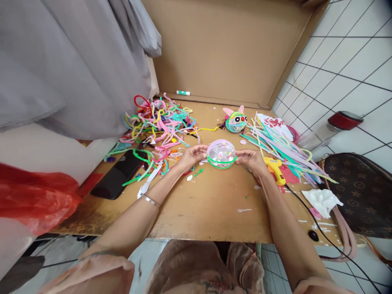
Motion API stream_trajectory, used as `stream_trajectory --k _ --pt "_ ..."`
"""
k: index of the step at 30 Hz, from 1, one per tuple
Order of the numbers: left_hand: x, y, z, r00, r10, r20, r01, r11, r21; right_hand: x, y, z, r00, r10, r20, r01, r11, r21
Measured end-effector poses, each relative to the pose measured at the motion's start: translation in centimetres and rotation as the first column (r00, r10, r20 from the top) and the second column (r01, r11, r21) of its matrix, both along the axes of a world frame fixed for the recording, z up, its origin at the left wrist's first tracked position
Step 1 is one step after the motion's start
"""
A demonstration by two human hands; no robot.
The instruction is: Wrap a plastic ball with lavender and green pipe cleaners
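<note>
A clear round ball (221, 152) with small coloured bits showing in it is held over the middle of the table. A lilac fuzzy strip curves over its top and a green one runs round its lower part. My left hand (195, 156) pinches the ball's left edge. On the opposite edge, the fingers of my right hand (250, 159) grip it near the end of the green strip. Behind it stands a decorated ball (235, 121) with pink ears, eyes and a red nose.
Tangled fuzzy stems (162, 122) lie left, near a black phone (118, 174). On the right are straight stems (284, 149), a yellow glue gun (275, 169) with a black cord, a tissue (322, 201), a brown bag (361, 192) and a red-lidded bottle (346, 120). Cardboard (220, 49) stands behind.
</note>
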State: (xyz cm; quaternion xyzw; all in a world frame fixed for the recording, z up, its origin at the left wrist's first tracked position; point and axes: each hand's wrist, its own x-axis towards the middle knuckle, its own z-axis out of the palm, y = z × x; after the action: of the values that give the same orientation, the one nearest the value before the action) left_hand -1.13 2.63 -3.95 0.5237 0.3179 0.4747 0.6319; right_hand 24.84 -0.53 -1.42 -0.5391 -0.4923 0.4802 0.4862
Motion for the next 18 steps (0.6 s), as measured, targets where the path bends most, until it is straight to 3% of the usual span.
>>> stream_trajectory --k 18 --pt "0.09 -0.02 0.0 0.998 0.039 -0.052 -0.036 0.998 0.053 -0.62 -0.01 -0.46 0.992 -0.055 -0.109 0.054 0.998 -0.014"
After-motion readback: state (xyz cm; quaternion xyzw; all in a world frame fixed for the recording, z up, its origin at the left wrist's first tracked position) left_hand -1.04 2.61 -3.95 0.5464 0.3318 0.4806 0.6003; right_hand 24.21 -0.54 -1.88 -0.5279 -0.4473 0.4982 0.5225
